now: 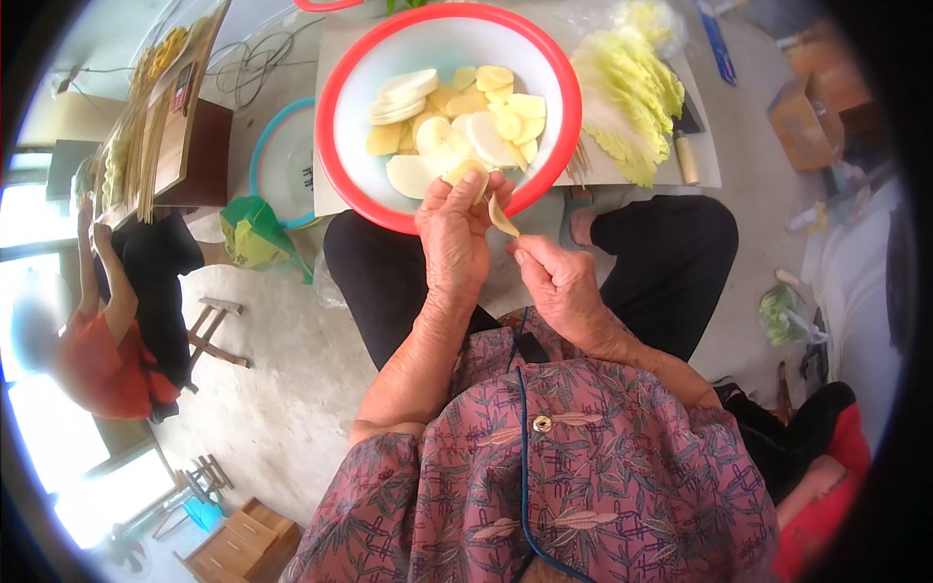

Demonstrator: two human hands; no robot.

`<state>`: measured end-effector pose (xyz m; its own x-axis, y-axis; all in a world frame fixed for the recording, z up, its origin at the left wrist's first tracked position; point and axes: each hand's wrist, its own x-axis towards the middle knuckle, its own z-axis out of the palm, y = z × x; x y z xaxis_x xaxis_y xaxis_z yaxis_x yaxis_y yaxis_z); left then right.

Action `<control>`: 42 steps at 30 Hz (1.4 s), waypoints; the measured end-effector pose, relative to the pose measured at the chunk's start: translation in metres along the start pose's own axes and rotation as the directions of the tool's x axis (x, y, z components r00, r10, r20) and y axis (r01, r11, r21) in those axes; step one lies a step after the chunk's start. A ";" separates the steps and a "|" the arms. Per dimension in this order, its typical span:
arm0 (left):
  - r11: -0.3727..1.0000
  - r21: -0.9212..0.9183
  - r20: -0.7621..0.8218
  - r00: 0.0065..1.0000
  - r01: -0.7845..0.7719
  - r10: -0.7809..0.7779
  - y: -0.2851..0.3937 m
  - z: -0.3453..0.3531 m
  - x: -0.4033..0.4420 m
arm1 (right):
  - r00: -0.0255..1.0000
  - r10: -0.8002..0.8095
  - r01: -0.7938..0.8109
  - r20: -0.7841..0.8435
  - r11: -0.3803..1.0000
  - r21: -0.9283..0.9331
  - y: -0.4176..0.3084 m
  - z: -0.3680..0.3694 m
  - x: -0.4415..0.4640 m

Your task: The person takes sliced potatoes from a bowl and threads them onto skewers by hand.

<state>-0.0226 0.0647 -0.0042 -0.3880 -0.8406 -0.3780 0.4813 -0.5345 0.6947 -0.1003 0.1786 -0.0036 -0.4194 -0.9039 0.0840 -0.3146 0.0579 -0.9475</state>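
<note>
Red rims a basin (570, 102) of slices (442, 141); over its near edge the left hand (455, 233) pinches one slice; the right hand (566, 287), fingers curled, meets a curved slice (501, 218), its hold unclear.

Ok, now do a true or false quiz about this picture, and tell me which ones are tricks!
1. The big bowl has a red rim. True.
2. The big bowl has nothing in it. False: it holds white and yellow slices.
3. The left hand is holding a pale yellow slice. True.
4. The right hand is deep inside the bowl. False: it is outside, with its fingertips at the end of a curved yellow piece.
5. The large leaf is purple. False: it is pale green and whitish.
6. A person over at the left wears a reddish top. True.
</note>
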 end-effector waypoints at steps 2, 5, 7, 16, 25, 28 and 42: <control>1.000 0.006 -0.064 0.998 -0.001 0.002 -0.001 0.004 -0.001 | 0.996 -0.074 0.073 -0.055 0.997 -0.022 0.004 0.002 0.000; 0.998 0.059 -0.052 0.998 -0.016 0.020 -0.003 0.004 -0.002 | 0.998 -0.067 0.068 0.013 0.984 -0.167 0.002 -0.006 -0.001; 0.995 0.090 -0.058 0.997 -0.042 0.047 -0.005 0.003 -0.002 | 0.981 -0.194 0.186 -0.001 0.942 -0.278 0.009 -0.006 0.000; 0.998 0.055 -0.047 0.998 -0.028 0.030 -0.004 0.004 -0.004 | 0.928 -0.370 0.343 0.040 0.810 -0.476 0.019 -0.009 0.005; 0.996 -0.085 -0.046 0.999 0.023 -0.027 0.012 0.003 0.016 | 0.954 -0.297 0.296 0.050 0.892 -0.343 0.016 -0.001 -0.004; 0.998 -0.054 -0.058 0.998 0.029 -0.032 0.011 0.004 0.020 | 0.961 -0.270 0.275 0.060 0.910 -0.310 0.014 -0.006 -0.005; 0.998 0.025 -0.026 0.998 -0.049 0.050 0.014 0.021 0.000 | 0.960 -0.278 0.275 0.031 0.915 -0.296 0.010 -0.013 -0.013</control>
<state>-0.0329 0.0593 0.0184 -0.3430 -0.8681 -0.3588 0.4799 -0.4903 0.7275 -0.1092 0.1968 -0.0098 -0.2884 -0.8971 0.3346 -0.6554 -0.0698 -0.7521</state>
